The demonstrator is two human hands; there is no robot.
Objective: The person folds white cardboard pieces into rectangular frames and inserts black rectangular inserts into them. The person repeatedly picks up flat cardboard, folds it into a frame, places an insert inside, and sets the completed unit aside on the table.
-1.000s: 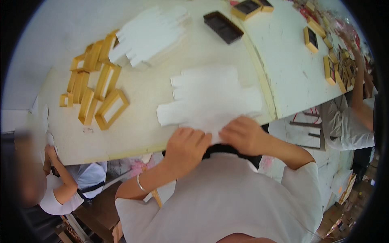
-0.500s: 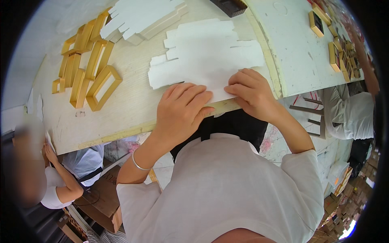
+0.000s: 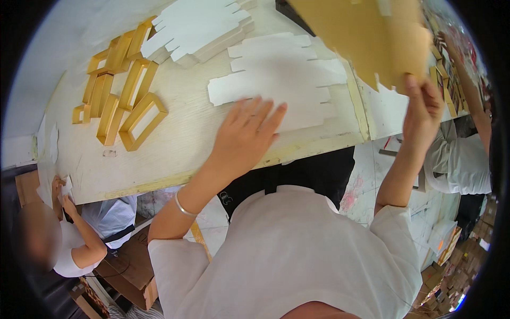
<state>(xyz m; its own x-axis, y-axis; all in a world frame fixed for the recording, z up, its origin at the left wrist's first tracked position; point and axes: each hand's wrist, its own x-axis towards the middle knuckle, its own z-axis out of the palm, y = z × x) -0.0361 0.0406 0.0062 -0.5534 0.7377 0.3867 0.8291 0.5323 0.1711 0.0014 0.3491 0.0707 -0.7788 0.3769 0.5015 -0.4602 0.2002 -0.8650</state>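
My right hand (image 3: 425, 109) is raised at the right and pinches the lower edge of a gold cardboard box blank (image 3: 366, 37), which hangs over the upper right of the table and is cut off by the top of the picture. My left hand (image 3: 244, 133) has its fingers spread, with nothing in its grasp. Its fingertips lie at or just over the near edge of a flat white box blank (image 3: 281, 66) with notched sides. Whether they touch that blank I cannot tell.
Several folded gold frames (image 3: 135, 85) stand at the left of the table. A stack of white blanks (image 3: 199, 26) lies at the back. Behind the gold blank is a dark object (image 3: 291, 15). Co-workers (image 3: 79, 239) sit at the left and stand (image 3: 457, 154) at the right.
My right hand has risen to the right with a gold blank in it, away from the white blank. My left hand has moved slightly and spread its fingers.
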